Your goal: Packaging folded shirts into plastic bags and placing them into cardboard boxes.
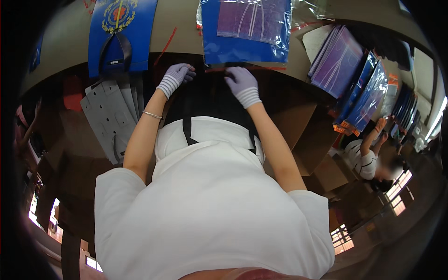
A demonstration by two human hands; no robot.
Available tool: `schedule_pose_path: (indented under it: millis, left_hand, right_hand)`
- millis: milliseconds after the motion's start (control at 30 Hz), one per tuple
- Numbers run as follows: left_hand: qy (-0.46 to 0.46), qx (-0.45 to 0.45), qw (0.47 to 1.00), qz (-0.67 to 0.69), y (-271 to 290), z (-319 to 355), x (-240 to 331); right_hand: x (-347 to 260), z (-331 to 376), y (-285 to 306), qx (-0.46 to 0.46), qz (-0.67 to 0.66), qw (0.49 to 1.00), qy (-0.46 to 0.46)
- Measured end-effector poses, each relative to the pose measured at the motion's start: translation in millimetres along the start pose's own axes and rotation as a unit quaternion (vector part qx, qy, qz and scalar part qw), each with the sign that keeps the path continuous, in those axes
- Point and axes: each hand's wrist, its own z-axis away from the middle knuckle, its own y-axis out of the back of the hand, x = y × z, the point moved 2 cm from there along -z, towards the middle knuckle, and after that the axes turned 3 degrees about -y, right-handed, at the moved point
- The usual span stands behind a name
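1. left hand (176, 77) in a pale lilac knit glove, at the near edge of the table (70, 37), fingers curled down over the dark edge; cannot tell whether anything is gripped.
2. right hand (242, 85) in the same kind of glove, just beside the left, fingers bent and resting at the lower edge of the blue packet (247, 32); cannot tell whether pinching or merely touching.
3. blue packet flat on the table straight ahead, wrapped in clear plastic, with a purple sheet showing through; lower edge lying along a strip of red tape (247, 69).
4. thin bracelet (152, 115) on the left wrist.
5. blue folder with a round crest (119, 32) flat on the table to the left, well apart from the right hand, near the left.
6. grey card cutouts (109, 116) fanned below the table edge, left of the left forearm.
7. stack of purple and blue wrapped packets (350, 74) leaning at the right.
8. another person (368, 158) seated lower right, hands raised near that stack.
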Motion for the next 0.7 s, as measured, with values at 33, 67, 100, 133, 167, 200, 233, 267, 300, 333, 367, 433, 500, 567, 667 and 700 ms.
schedule_pose_path:
  millis: [33,67,100,133,167,200,233,267,300,333,367,433,500,567,667,700]
  left_hand:
    - [0.011,-0.036,0.997,0.061,-3.3,3.7,-8.3]
    - [0.019,-0.074,0.99,0.12,-7.0,4.6,-11.4]
    - [0.02,-0.073,0.99,0.121,-11.0,3.6,-10.8]
    - [0.035,-0.058,0.988,0.141,-16.8,-0.2,-9.0]
    - [0.049,-0.046,0.985,0.161,-23.4,-4.1,-7.3]
    - [0.066,-0.021,0.973,0.221,-27.0,-5.1,-6.1]
    - [0.066,-0.025,0.973,0.221,-25.9,-6.6,-3.2]
    - [0.027,0.003,0.982,0.189,-22.6,-6.4,-0.7]
    - [-0.013,0.03,0.987,0.155,-22.1,-6.7,2.5]
    - [0.022,0.042,0.987,0.153,-21.7,-9.7,4.7]
    - [0.023,0.036,0.987,0.153,-20.8,-7.5,3.5]
    - [-0.007,0.095,0.981,0.17,3.6,-10.1,-3.1]
    - [-0.004,0.087,0.977,0.197,25.8,-4.9,-14.1]
    - [0.028,0.047,0.965,0.258,29.1,-7.4,-16.0]
    - [0.097,-0.028,0.958,0.267,15.4,-9.8,-15.4]
    - [0.086,-0.064,0.968,0.226,7.0,-5.9,-7.6]
  right_hand:
    - [-17.4,-8.9,-6.4,-0.003,0.013,1.0,0.016]
    - [-28.2,-17.8,-13.5,0.007,0.043,0.998,0.044]
    - [-36.1,-25.3,-20.3,0.007,0.072,0.995,0.066]
    - [-42.2,-34.2,-28.2,-0.017,0.116,0.991,0.068]
    - [-46.8,-40.9,-34.1,-0.041,0.161,0.984,0.069]
    - [-51.1,-43.1,-37.1,-0.041,0.163,0.984,0.068]
    - [-54.3,-45.5,-39.7,-0.062,0.168,0.982,0.067]
    - [-58.5,-45.1,-39.8,-0.086,0.174,0.979,0.064]
    - [-63.2,-41.5,-36.7,-0.062,0.132,0.987,0.072]
    - [-62.4,-39.5,-30.1,-0.056,0.103,0.991,0.062]
    - [-62.4,-35.9,-21.5,-0.05,0.074,0.995,0.053]
    - [-38.9,-13.3,30.7,0.048,0.049,0.997,-0.025]
    - [15.2,29.3,111.6,0.193,0.158,0.96,-0.124]
    - [152.8,126.0,195.8,0.33,0.143,0.854,-0.377]
    - [213.4,270.0,226.4,0.312,0.229,0.769,-0.51]
    - [223.4,288.6,218.8,0.197,0.257,0.76,-0.563]
